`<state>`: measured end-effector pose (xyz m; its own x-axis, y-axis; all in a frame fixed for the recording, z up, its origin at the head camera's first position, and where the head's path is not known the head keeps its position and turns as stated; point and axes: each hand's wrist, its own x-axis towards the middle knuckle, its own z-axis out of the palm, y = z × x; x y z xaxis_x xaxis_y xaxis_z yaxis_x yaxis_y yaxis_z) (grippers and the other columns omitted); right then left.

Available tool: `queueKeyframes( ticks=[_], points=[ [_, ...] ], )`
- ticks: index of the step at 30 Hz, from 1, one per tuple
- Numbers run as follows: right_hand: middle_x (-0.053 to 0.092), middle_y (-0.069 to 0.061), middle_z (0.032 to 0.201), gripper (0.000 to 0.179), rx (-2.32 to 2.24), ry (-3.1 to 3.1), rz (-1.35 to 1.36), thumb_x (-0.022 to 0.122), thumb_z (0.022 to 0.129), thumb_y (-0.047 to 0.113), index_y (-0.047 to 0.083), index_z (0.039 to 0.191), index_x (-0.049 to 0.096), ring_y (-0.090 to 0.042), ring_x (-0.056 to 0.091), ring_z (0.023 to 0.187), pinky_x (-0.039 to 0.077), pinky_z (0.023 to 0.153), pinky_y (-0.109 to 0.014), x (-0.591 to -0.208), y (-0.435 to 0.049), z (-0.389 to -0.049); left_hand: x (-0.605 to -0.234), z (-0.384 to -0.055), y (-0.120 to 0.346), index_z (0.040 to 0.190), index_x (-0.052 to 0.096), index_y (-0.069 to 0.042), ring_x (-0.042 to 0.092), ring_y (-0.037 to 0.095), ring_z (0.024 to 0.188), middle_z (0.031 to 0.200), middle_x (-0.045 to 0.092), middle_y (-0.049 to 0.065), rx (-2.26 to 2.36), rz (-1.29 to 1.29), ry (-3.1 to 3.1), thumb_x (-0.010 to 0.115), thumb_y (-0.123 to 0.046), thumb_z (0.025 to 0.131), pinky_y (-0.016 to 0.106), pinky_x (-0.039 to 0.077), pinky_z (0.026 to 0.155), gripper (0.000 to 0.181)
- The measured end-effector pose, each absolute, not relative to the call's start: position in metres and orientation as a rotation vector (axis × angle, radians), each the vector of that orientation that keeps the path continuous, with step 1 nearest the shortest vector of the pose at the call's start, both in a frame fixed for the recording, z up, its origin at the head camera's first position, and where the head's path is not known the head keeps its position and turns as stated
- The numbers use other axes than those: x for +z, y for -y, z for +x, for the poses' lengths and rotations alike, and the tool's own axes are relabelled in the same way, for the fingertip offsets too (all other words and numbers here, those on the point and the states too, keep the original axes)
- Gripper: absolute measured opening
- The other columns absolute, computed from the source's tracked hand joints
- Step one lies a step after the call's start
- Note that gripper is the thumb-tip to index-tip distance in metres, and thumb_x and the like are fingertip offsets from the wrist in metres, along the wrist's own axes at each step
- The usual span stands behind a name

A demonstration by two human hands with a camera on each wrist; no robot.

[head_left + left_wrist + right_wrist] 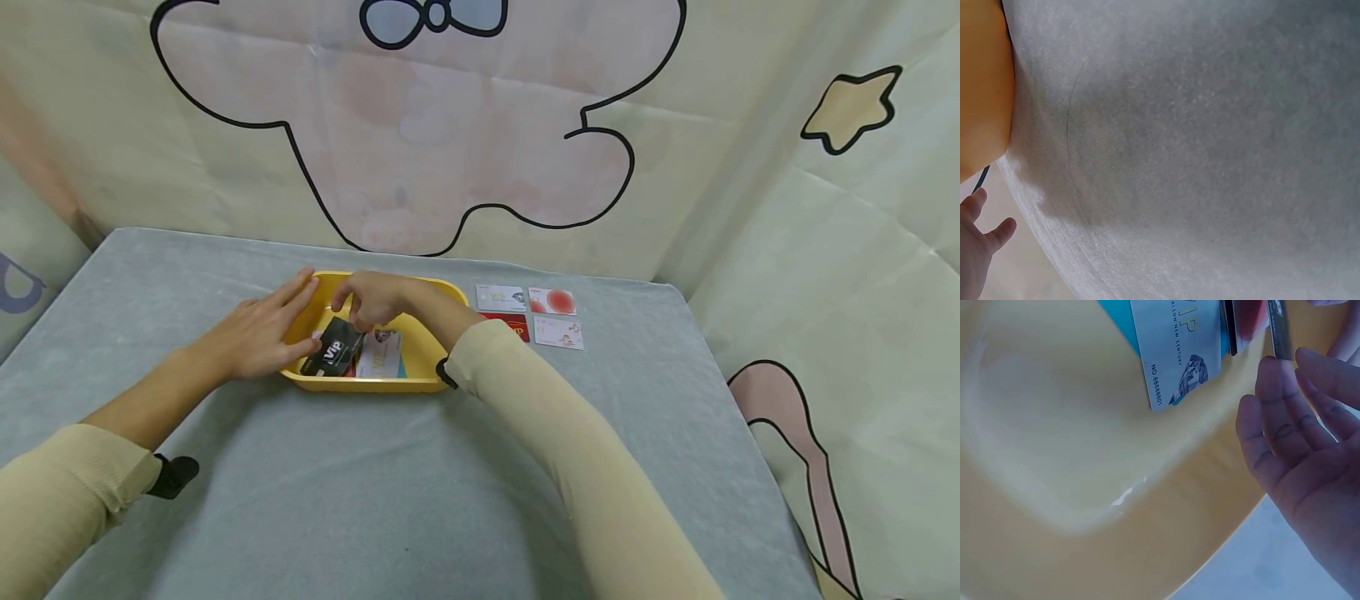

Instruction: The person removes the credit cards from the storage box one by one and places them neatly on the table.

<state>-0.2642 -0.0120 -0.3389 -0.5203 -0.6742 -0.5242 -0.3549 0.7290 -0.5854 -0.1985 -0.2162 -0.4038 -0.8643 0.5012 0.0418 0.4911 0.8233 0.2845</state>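
Observation:
My right hand (381,298) reaches into a yellow plastic tray (420,385). Its thumb and fingertips pinch the edge of a black VIP card (333,350), seen nearly edge-on in the right wrist view (1280,331). Below and beside it lie a silver VIP card (380,357) with a diamond print, a blue card (1124,322) mostly hidden under the silver one, and a reddish card (1249,325). My left hand (262,333) rests on the tray's left side with its fingers extended, the thumb close to the black card.
Right of the tray, two rows of cards lie on the grey cloth: a silver VIP card (500,297), a white card with a red circle (552,302), a red card (512,325) and a pale floral card (558,332). A printed curtain (480,167) hangs behind the table.

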Motion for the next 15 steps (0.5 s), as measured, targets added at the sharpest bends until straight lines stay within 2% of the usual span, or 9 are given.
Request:
queueKeyframes(
  ticks=[4, 7, 11, 15],
  points=[
    [0.061, -0.013, 0.121, 0.051, -0.535, -2.161, -0.819, 0.057, 0.089, -0.012, 0.005, 0.137, 0.056, -0.019, 0.059, 0.088, 0.054, 0.075, -0.031, -0.338, 0.014, -0.261, -0.404, -0.199, 0.217, 0.156, 0.02, 0.004, 0.045, 0.049, 0.13, 0.165, 0.01, 0.019, 0.448, 0.808, -2.96, 0.059, -0.043, 0.094, 0.07, 0.038, 0.095, 0.087],
    [0.059, -0.009, 0.126, 0.052, -0.54, -2.167, -0.845, 0.059, 0.088, -0.012, 0.008, 0.137, 0.057, -0.019, 0.06, 0.087, 0.055, 0.076, -0.033, -0.339, 0.015, -0.258, -0.406, -0.2, 0.218, 0.156, 0.02, 0.004, 0.046, 0.049, 0.13, 0.165, 0.011, 0.019, 0.448, 0.813, -2.961, 0.06, -0.043, 0.093, 0.07, 0.038, 0.095, 0.088],
    [0.063, -0.01, 0.114, 0.043, -0.531, -2.198, -0.89, 0.06, 0.091, -0.006, 0.007, 0.133, 0.058, -0.018, 0.063, 0.082, 0.056, 0.076, -0.031, -0.338, 0.015, -0.256, -0.407, -0.201, 0.218, 0.156, 0.02, 0.004, 0.045, 0.048, 0.13, 0.165, 0.011, 0.019, 0.448, 0.815, -2.963, 0.061, -0.042, 0.093, 0.069, 0.039, 0.094, 0.088],
    [0.066, -0.012, 0.099, 0.031, -0.537, -2.23, -0.926, 0.058, 0.094, -0.003, 0.005, 0.124, 0.058, -0.019, 0.065, 0.08, 0.054, 0.069, -0.025, -0.337, 0.013, -0.253, -0.405, -0.2, 0.217, 0.156, 0.02, 0.004, 0.045, 0.047, 0.131, 0.165, 0.011, 0.018, 0.445, 0.806, -2.962, 0.059, -0.042, 0.093, 0.069, 0.039, 0.095, 0.087]
  ],
)
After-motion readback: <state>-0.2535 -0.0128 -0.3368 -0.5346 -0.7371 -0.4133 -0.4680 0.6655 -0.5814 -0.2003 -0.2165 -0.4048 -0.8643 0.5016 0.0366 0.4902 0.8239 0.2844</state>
